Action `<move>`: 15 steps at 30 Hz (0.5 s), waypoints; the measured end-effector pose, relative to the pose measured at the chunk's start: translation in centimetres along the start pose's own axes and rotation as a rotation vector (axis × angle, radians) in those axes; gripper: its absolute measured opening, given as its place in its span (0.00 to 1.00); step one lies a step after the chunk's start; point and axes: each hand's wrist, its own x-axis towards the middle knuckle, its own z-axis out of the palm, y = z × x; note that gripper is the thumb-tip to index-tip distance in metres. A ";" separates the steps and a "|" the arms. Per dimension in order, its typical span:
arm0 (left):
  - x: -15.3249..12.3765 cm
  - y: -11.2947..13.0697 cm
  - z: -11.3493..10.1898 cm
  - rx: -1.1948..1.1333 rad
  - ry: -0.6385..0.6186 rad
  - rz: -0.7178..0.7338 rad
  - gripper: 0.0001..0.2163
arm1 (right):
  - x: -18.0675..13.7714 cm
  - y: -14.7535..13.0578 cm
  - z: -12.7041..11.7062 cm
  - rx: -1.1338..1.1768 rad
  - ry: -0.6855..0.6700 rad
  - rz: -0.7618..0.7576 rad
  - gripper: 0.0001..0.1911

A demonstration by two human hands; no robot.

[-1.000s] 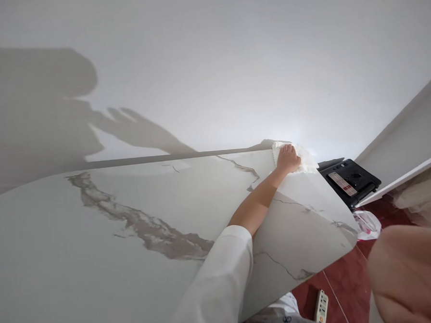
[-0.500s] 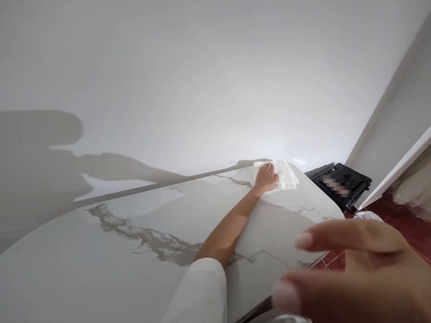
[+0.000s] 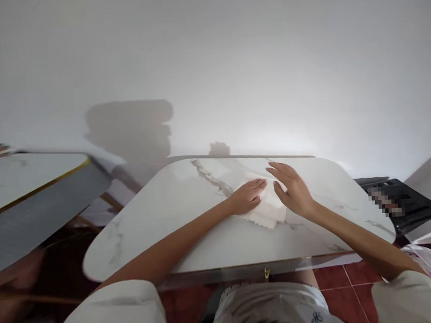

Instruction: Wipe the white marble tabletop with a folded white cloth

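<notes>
A white cloth (image 3: 267,213) with a scalloped edge lies spread on a white, grey-veined marble-look tabletop (image 3: 150,223). My left hand (image 3: 245,197) is on the left part of the cloth, fingers together and pressing it against the surface. Some of the cloth is hidden beneath that hand. At the cloth's right side is my right hand (image 3: 292,189), fingers apart and holding nothing. Whether it touches the cloth I cannot tell.
A plain white wall (image 3: 232,74) rises behind the table. Another marble-look table (image 3: 31,173) with a gold edge stands at left. On the right is a black case (image 3: 416,204) near a white plastic bag (image 3: 428,266). Red tiles (image 3: 340,294) cover the floor.
The view has swung left and back, showing the whole tabletop. My left hand has brought the cloth from the far right edge toward the middle. My right hand has moved in beside it.
</notes>
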 end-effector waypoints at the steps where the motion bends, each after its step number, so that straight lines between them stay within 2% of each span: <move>1: -2.3 0.3 -0.7 0.002 -0.005 -0.034 0.26 | 0.4 -1.1 1.4 0.036 -0.085 0.035 0.26; 3: -6.9 0.8 -2.2 0.011 -0.014 -0.113 0.27 | 0.9 -3.9 4.1 0.098 -0.287 0.077 0.28; 5: -11.6 1.1 -3.7 0.024 -0.022 -0.194 0.27 | 1.1 -7.4 6.5 0.130 -0.393 0.009 0.28; 10: -22.6 0.4 -7.0 0.100 -0.025 -0.440 0.29 | 3.8 -17.8 9.7 0.158 -0.424 -0.083 0.24; 12: -25.9 -0.6 -8.0 0.111 -0.021 -0.515 0.30 | 5.6 -21.8 10.6 0.204 -0.455 -0.032 0.23; 15: -28.9 -2.7 -8.7 0.056 0.049 -0.595 0.29 | 8.0 -26.2 12.4 0.283 -0.447 0.119 0.32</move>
